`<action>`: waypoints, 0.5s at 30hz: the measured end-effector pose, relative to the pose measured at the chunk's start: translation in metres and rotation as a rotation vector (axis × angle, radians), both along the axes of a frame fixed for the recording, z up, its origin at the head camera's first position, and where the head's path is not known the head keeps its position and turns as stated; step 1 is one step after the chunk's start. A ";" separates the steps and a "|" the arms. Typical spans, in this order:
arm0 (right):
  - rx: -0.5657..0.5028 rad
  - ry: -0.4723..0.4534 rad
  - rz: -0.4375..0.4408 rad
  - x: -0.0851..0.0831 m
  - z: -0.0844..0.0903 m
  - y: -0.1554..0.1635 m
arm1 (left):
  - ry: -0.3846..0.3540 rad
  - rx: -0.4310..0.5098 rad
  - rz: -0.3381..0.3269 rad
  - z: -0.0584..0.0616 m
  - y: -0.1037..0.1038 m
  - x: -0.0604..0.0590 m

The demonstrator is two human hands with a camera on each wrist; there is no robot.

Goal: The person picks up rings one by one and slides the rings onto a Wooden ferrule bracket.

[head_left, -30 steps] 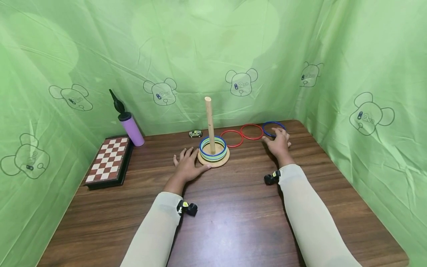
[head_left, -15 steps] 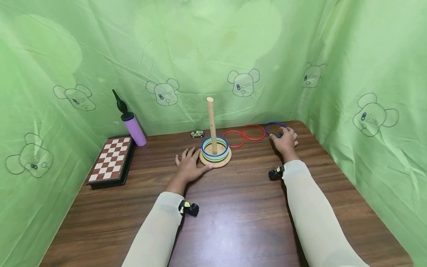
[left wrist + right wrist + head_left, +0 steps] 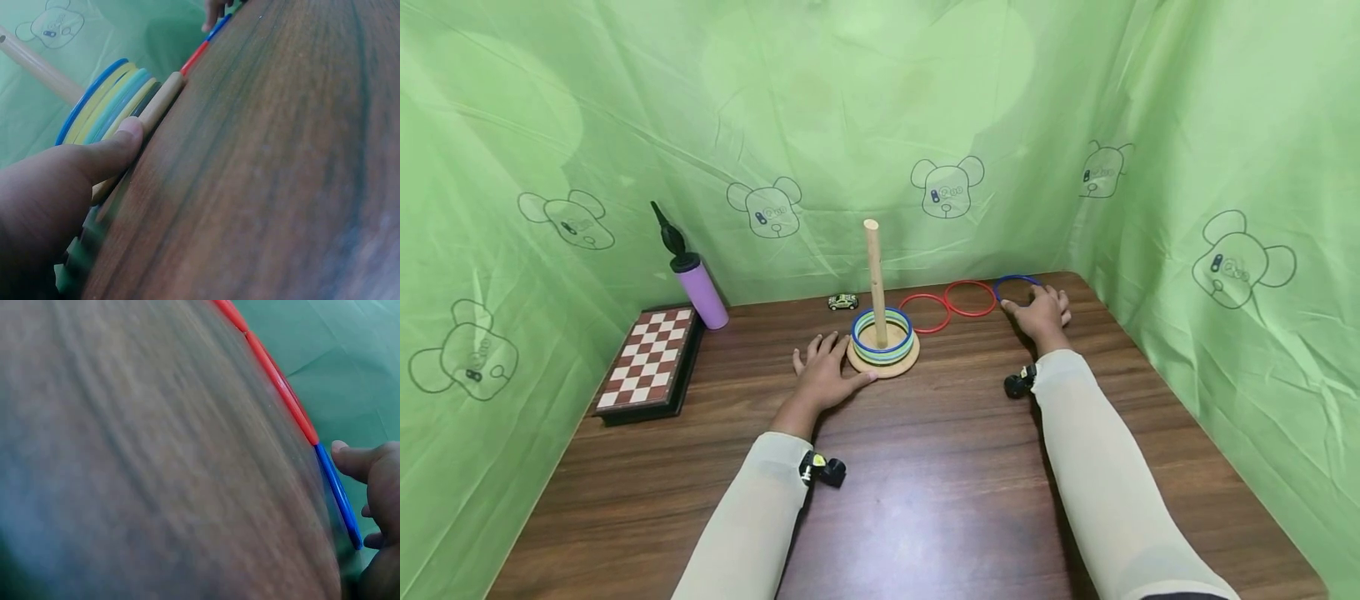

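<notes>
Over the last second the right hand (image 3: 1043, 311) had slid further out across the dark wood-grain counter (image 3: 925, 467), away from the peg stand and onto the thin blue plastic ring (image 3: 1017, 283) lying flat at the far right. That put it at the ring rather than merely near it, though the ring was not off the counter. In the right wrist view the thumb tip lay against the blue hoop and the other fingers curled close by; whether they had closed round it could not be told.

The left hand (image 3: 824, 372) had not moved: it lay flat, fingers spread and holding nothing, its thumb pressed against the rim of the round wooden base (image 3: 912, 361) of the upright wooden peg (image 3: 875, 279). A stack of blue, yellow and green rings (image 3: 880, 335) sat on that base. Two thin red plastic rings (image 3: 946, 304) lay between the stand and the blue ring.
</notes>
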State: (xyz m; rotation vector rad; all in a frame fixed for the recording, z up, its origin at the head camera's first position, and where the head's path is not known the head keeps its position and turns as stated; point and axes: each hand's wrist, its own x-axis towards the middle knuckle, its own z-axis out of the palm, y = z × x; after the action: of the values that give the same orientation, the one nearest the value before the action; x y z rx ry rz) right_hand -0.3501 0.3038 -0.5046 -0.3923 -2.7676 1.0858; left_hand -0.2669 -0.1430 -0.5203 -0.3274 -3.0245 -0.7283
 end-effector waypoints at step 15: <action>0.063 -0.073 -0.013 -0.009 -0.002 -0.001 | -0.003 -0.003 -0.002 0.001 -0.001 0.001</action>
State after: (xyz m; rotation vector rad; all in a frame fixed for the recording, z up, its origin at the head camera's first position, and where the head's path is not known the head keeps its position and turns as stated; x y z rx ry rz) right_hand -0.3590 0.3026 -0.5063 -0.4503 -2.8497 0.9974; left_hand -0.2663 -0.1441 -0.5193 -0.3291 -3.0287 -0.7245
